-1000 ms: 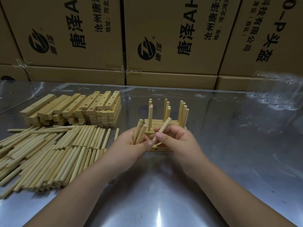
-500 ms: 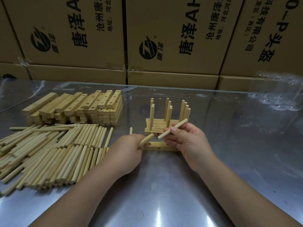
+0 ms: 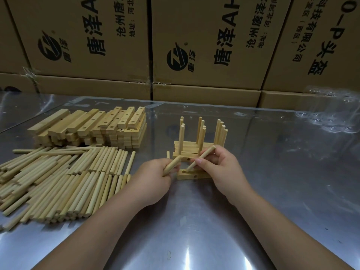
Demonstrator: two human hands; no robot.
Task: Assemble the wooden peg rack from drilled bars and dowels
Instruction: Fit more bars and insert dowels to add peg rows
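The right hand (image 3: 220, 168) pinches one dowel (image 3: 203, 157) between thumb and fingertips. The dowel is slanted, its top leaning toward 2 o'clock and its lower tip at the hole near the 9 o'clock end of the bar (image 3: 196, 175). That bar lies flat on the tabletop (image 3: 272, 172), just at 6 o'clock of the finished racks (image 3: 194, 148). The left hand (image 3: 153, 178) grips the spares (image 3: 172, 165) right at the bar's 9 o'clock end; I cannot tell whether it touches the bar.

The step looks like seating the first peg. Bring the dowel upright before pressing, since at this slant it would likely jam on the hole's rim or lever the bar up. The bar sits loose on slick metal, so a left finger pinning its end should stop it sliding. Push straight down with a slight twist, to the peg height on the racks behind. Keep the spares out of the hole's way. More stock waits in the pile (image 3: 68, 178) at 9 o'clock and the stack (image 3: 93, 127) at 10 o'clock.
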